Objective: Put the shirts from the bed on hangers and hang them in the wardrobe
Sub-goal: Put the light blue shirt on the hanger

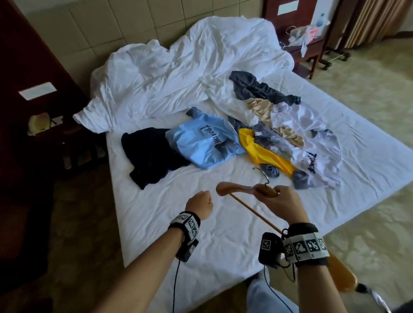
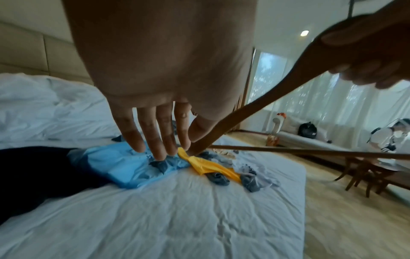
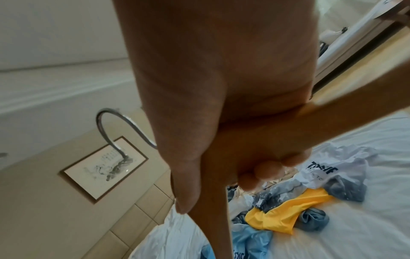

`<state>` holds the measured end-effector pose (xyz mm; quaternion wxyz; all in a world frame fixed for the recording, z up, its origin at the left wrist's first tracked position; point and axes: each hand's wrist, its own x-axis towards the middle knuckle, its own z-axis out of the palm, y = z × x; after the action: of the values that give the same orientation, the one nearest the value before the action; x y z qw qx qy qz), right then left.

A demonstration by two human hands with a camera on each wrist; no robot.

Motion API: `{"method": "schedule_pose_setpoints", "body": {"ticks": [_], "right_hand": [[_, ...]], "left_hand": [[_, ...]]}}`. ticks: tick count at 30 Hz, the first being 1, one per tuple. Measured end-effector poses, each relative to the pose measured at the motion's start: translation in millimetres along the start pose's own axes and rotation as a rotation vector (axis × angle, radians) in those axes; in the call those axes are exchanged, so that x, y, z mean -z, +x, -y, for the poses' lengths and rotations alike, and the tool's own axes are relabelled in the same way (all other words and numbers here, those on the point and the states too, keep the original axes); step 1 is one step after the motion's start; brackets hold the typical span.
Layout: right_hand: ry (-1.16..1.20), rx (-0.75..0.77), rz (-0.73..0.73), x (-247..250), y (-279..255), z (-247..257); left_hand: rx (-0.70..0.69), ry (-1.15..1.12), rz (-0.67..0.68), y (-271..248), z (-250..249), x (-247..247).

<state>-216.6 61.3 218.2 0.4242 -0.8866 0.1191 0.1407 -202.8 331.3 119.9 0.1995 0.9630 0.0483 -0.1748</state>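
Several shirts lie in a loose heap on the bed point(image 1: 204, 228): a black shirt point(image 1: 150, 154), a light blue printed shirt point(image 1: 200, 144), a yellow shirt point(image 1: 263, 155), a white printed shirt point(image 1: 315, 150) and a dark grey shirt point(image 1: 254, 86). My right hand point(image 1: 281, 196) grips a wooden hanger point(image 1: 236, 187) at its middle, above the near part of the bed. Its metal hook point(image 3: 111, 126) points up and away. My left hand point(image 1: 200, 202) hovers just left of the hanger's end, holding nothing. Its fingers point(image 2: 159, 140) hang relaxed over the blue shirt point(image 2: 124, 166).
A crumpled white duvet point(image 1: 184, 66) covers the head of the bed. Dark wooden nightstands stand at the left point(image 1: 51, 131) and right point(image 1: 307, 45). Patterned carpet point(image 1: 376, 92) lies right of the bed. A seated person point(image 2: 386, 138) and a wooden chair point(image 2: 366, 173) are further right.
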Motion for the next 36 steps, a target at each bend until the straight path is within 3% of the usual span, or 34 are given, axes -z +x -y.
{"method": "schedule_pose_setpoints", "body": {"ticks": [8, 13, 23, 27, 31, 36], "right_hand": [[-0.176, -0.101, 0.142, 18, 183, -7], [-0.386, -0.137, 0.209, -5, 274, 2], [-0.543, -0.189, 0.321, -95, 421, 28], [-0.627, -0.24, 0.339, -126, 451, 15], [-0.705, -0.18, 0.378, -142, 479, 25], [-0.763, -0.124, 0.375, -164, 496, 45]], "left_hand": [[0.319, 0.064, 0.217, 148, -11, -34], [0.374, 0.045, 0.287, 215, 6, -51], [0.309, 0.11, 0.367, 342, 55, -65], [0.176, 0.233, 0.405, 396, 66, -76], [0.051, 0.322, 0.43, 441, 73, -86], [0.033, 0.386, 0.531, 477, 88, -105]]}}
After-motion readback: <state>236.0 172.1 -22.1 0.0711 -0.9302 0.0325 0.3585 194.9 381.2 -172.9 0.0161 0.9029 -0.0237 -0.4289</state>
